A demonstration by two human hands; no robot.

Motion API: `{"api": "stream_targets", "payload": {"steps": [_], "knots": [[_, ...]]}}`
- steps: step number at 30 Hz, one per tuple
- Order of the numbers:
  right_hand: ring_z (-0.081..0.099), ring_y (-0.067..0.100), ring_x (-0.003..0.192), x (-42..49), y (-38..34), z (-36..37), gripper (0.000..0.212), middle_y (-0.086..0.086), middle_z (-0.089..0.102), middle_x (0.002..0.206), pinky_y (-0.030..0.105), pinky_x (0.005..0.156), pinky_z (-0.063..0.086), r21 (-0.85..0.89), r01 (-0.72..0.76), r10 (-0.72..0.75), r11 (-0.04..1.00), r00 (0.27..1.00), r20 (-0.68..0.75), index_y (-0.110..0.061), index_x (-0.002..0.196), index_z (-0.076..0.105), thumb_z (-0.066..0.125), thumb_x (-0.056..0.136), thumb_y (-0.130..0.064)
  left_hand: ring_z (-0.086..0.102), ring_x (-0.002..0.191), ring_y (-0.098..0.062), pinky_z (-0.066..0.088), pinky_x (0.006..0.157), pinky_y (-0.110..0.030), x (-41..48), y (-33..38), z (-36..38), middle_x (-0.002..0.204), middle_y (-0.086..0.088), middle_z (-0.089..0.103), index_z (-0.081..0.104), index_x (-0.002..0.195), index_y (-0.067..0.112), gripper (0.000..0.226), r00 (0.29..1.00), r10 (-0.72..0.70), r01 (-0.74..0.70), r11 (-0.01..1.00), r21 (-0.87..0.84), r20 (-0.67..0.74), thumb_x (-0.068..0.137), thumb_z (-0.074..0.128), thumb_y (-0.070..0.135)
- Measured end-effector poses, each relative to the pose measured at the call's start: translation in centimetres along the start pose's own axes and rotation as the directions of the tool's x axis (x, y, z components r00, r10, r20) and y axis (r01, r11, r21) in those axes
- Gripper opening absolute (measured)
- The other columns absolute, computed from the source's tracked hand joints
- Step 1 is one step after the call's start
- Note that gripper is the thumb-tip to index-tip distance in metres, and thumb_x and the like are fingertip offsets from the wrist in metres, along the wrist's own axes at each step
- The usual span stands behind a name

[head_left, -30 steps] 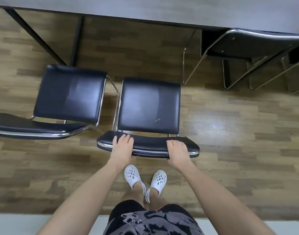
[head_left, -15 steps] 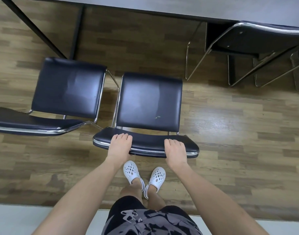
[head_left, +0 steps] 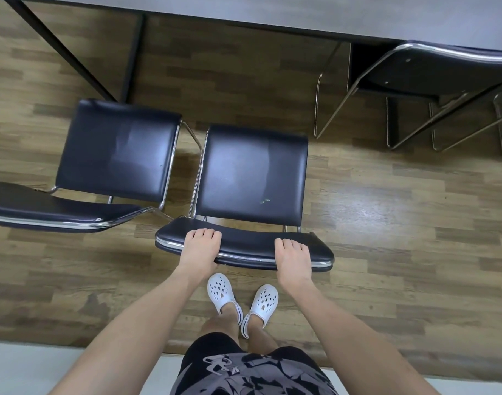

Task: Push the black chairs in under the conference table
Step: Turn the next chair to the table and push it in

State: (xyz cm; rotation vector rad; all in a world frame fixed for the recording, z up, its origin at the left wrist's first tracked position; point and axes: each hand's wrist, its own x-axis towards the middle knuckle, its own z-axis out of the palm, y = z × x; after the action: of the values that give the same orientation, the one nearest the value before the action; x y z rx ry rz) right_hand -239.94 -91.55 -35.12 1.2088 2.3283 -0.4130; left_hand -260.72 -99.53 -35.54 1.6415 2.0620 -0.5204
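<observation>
A black chair with a chrome frame stands in front of me, its seat facing the grey conference table with a stretch of floor between them. My left hand grips the left part of the top edge of its backrest, fingers curled over and thumb underneath. My right hand holds the right part of the same edge. A second black chair stands just to its left, also out from the table. A third chair at the right sits tucked under the tabletop.
Black table legs slant down to the wood floor behind the left chair. The chrome frames of the two near chairs almost touch. My feet in white clogs stand right behind the held chair. A pale strip runs along the floor behind me.
My fingers have curled further over the backrest's top edge. The chair has barely shifted relative to the table, and my left foot has stepped slightly ahead.
</observation>
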Motion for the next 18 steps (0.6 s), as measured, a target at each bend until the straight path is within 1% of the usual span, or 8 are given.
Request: {"api": "stream_targets", "payload": {"steps": [7, 11, 18], "knots": [[0.052, 0.023, 0.112, 0.07, -0.04, -0.3, 0.055, 0.003, 0.057, 0.117, 0.032, 0.098, 0.036, 0.003, -0.013, 0.013, 1.0, 1.0, -0.001, -0.016, 0.118, 0.044, 0.072, 0.072, -0.007, 0.045, 0.129, -0.024, 0.03, 0.109, -0.036, 0.15, 0.05, -0.12, 0.136, -0.001, 0.052, 0.044, 0.13, 0.019, 0.057, 1.0, -0.014, 0.014, 1.0, 0.0, 0.012, 0.082, 0.072, 0.032], [0.053, 0.023, 0.109, 0.12, -0.03, -0.58, 0.05, 0.003, 0.058, 0.113, 0.031, 0.095, 0.037, 0.023, -0.015, 0.015, 1.0, 1.0, -0.002, -0.016, 0.113, 0.044, 0.069, 0.071, -0.005, 0.045, 0.128, -0.024, 0.03, 0.108, -0.036, 0.19, -0.02, -0.24, 0.136, -0.001, 0.052, 0.044, 0.129, 0.019, 0.055, 1.0, -0.003, 0.003, 1.0, 0.005, 0.011, 0.083, 0.071, 0.031], [0.052, 0.022, 0.11, 0.2, -0.07, -0.75, 0.05, 0.001, 0.057, 0.113, 0.031, 0.095, 0.035, 0.017, -0.028, 0.028, 0.999, 1.0, 0.002, -0.017, 0.112, 0.044, 0.07, 0.071, -0.005, 0.045, 0.127, -0.024, 0.031, 0.107, -0.036, 0.27, -0.09, -0.5, 0.135, -0.002, 0.052, 0.044, 0.128, 0.018, 0.054, 1.0, 0.015, -0.015, 1.0, 0.005, 0.021, 0.083, 0.071, 0.031]]}}
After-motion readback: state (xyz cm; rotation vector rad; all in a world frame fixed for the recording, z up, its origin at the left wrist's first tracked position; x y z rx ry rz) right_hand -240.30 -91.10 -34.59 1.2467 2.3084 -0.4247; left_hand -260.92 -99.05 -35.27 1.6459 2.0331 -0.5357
